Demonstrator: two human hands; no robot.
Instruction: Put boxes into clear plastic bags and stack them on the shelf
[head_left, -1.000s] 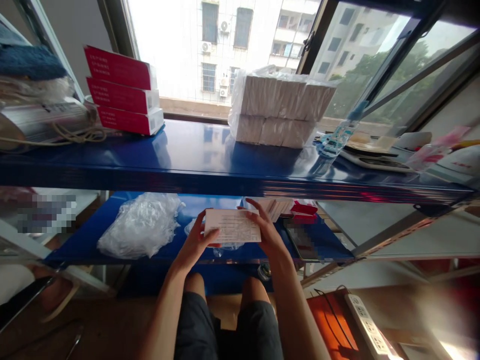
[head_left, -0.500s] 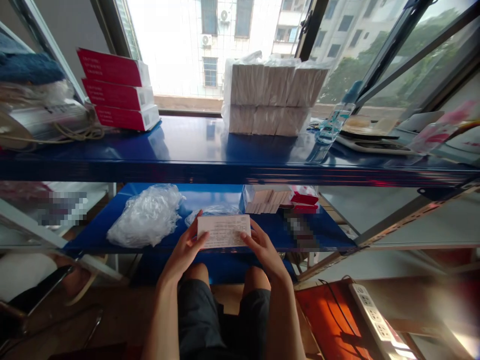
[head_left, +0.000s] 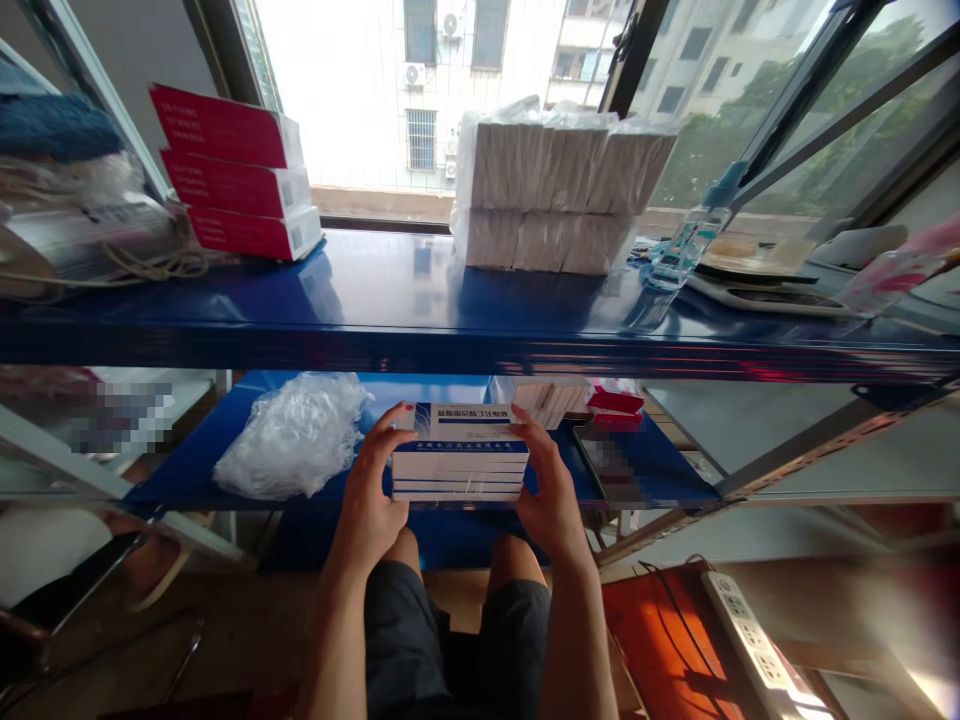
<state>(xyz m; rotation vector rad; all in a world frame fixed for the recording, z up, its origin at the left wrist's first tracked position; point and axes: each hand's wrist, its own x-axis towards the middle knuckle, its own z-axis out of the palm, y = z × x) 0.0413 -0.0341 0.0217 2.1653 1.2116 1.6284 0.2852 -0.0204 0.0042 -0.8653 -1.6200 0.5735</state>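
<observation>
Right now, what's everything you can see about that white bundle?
The white bundle looks like thin cardboard boxes stacked flat, their edges showing as layers. The upper face has dark printed characters, a blue patch near the left end and a blue band along the front edge. The left hand and right hand grip its ends; the lower blue shelf shows behind.

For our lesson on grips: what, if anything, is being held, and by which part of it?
A stack of boxes, held by its two ends between the hands.
</observation>
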